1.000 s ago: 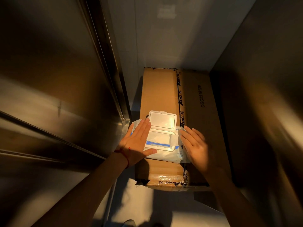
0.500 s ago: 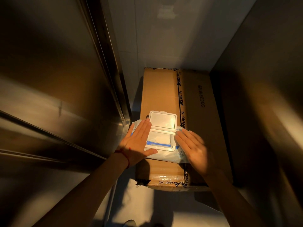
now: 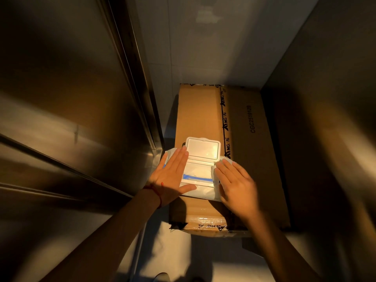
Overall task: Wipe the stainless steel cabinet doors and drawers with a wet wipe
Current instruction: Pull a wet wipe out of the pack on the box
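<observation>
Head view.

Item: wipes pack [image 3: 200, 176], soft white pouch with its hard lid [image 3: 203, 148] flipped up toward 12 o'clock, lying on the near end of a carton [image 3: 250, 159].

Item: my left hand [image 3: 173, 176], flat, fingers straight, pressing the pack's 9 o'clock side; it grips nothing.

Item: my right hand [image 3: 237, 184], flat, fingers straight, at the pack's 3 o'clock edge, fingertips by the opening; it holds nothing. No wipe drawn yet.

Item: steel cabinet [image 3: 71, 119], at 9 o'clock of the pack, unwiped as far as I can judge.

Risks, as I judge them: the soft pouch may lift or slide off the carton's near edge if my left hand eases while I pull; several wipes may come out bunched; the open lid may fold back onto my fingers.
</observation>
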The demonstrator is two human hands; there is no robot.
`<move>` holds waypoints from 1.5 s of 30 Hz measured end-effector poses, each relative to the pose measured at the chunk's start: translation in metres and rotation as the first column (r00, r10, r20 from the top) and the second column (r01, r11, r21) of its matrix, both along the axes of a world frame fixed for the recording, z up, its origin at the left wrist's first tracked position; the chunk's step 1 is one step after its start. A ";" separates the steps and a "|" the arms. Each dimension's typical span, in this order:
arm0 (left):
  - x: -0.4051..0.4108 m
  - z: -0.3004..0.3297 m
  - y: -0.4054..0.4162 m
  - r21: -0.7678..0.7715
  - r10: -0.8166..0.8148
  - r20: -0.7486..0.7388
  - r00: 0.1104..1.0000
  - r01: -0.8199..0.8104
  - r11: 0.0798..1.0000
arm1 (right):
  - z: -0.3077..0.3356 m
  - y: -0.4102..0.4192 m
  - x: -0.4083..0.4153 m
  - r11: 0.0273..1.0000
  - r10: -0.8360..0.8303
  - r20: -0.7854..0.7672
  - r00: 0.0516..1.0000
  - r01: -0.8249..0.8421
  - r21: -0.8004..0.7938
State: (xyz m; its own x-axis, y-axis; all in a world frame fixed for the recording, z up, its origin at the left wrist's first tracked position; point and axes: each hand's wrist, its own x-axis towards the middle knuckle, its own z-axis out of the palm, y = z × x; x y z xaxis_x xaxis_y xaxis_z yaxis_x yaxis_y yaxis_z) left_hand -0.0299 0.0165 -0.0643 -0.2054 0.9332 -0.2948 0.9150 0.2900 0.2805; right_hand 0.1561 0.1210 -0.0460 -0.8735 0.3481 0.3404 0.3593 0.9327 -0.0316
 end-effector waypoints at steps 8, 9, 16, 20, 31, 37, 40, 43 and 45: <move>0.000 0.000 0.001 -0.023 -0.034 -0.003 0.999 0.034 0.999 | 0.014 -0.011 -0.009 0.998 -0.041 0.041 0.998 0.043 -0.037; 0.000 0.000 0.001 -0.018 -0.029 0.003 1.000 0.029 0.999 | 0.015 -0.011 -0.009 0.998 -0.046 0.041 0.998 0.048 -0.038; 0.000 -0.005 0.001 -0.019 -0.035 -0.060 0.998 0.034 0.999 | 0.021 -0.018 -0.016 0.999 -0.042 -0.015 0.999 0.042 -0.026; 0.000 -0.006 0.002 -0.015 -0.044 -0.104 0.994 0.042 0.999 | 0.023 -0.022 -0.021 0.999 -0.028 -0.060 0.998 0.026 -0.031; 0.001 -0.010 0.001 -0.019 -0.055 -0.176 0.983 0.052 0.998 | 0.028 -0.040 -0.036 0.998 -0.023 -0.080 0.997 0.018 -0.062; -0.001 -0.011 0.001 -0.016 -0.061 -0.157 0.986 0.059 0.998 | 0.023 -0.052 -0.051 0.987 0.003 -0.115 0.993 -0.021 -0.156; 0.003 -0.009 -0.004 0.021 -0.076 -0.143 0.987 0.080 0.997 | 0.019 -0.055 -0.056 0.970 -0.007 -0.101 0.995 -0.018 -0.242; 0.005 -0.005 -0.005 0.147 0.043 -0.078 0.996 -0.031 0.989 | 0.016 -0.055 -0.059 0.951 -0.024 -0.075 0.997 -0.001 -0.309; 0.003 -0.006 -0.004 0.098 -0.011 -0.102 0.995 0.021 0.995 | 0.013 -0.055 -0.059 0.949 -0.036 -0.056 0.998 0.017 -0.316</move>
State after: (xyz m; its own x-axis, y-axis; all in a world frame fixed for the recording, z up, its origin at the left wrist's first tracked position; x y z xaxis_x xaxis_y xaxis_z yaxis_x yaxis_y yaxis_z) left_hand -0.0268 0.0122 -0.0699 -0.2145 0.9601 -0.1795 0.9443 0.2508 0.2129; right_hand 0.0969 0.0664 -0.0331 -0.8439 0.4687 0.2611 0.3721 0.8618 -0.3447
